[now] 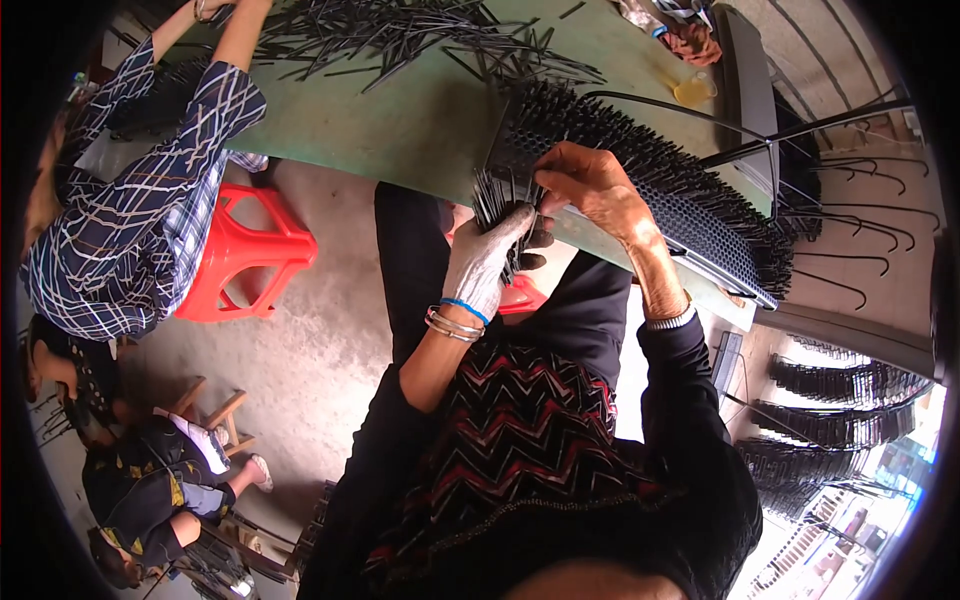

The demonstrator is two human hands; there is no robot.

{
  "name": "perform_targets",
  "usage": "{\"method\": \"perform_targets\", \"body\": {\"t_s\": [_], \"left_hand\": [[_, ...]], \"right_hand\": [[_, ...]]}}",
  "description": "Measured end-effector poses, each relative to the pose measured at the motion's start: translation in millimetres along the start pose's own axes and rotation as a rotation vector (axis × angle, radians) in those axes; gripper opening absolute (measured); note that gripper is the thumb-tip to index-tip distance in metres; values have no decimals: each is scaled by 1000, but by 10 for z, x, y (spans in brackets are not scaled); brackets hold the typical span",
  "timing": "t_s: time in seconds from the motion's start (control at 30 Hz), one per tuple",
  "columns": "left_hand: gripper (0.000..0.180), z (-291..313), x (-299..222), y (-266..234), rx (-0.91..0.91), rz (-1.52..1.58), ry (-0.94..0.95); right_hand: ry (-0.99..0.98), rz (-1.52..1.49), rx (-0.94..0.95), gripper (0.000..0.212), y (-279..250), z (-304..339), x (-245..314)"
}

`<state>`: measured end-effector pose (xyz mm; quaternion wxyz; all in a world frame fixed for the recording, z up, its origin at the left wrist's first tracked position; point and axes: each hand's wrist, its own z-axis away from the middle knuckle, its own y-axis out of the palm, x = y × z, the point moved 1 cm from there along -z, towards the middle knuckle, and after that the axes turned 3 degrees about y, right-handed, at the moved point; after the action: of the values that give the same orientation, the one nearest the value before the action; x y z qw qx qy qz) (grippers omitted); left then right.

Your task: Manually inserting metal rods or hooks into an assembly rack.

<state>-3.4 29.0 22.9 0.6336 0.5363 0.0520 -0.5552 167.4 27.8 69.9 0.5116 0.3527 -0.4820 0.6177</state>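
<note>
My left hand (478, 262), in a whitish glove with dark fingertips, is closed around a bundle of thin black rods (490, 198) that stick up past the thumb. My bare right hand (600, 195) is just right of the bundle, its thumb and forefinger pinched together. What lies between those fingers, if anything, is too small to make out. Beyond and beside the right hand stands a long black rack with a perforated face (690, 220). Many short black rods (640, 135) stand out in dense rows along its top.
A green table (350, 125) holds a heap of loose black rods (400, 40). A yellow cup (695, 90) stands beyond the rack. On the left, a person in a checked shirt (140, 230) sits by a red stool (250, 250). Hooked black wires (860, 215) hang at right.
</note>
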Motion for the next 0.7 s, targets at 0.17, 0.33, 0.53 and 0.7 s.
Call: {"method": "perform_targets", "body": {"t_s": [0.17,0.33,0.53,0.7], "left_hand": [[22,-13,25,-52,16,-17,-23],[22,-20,-30,-35,24,-72,-15],[20,-106,-50,-113,-142,73,-54],[20,-187,42,-47,-14,63,-65]], "right_hand": [[-18,34,-13,12,-17,-2,-21],[9,37,18,13,-37,3,57],[-166,87,-307,13,-115,59,222],[-359,237,-610,12,-59,-33,313]]}}
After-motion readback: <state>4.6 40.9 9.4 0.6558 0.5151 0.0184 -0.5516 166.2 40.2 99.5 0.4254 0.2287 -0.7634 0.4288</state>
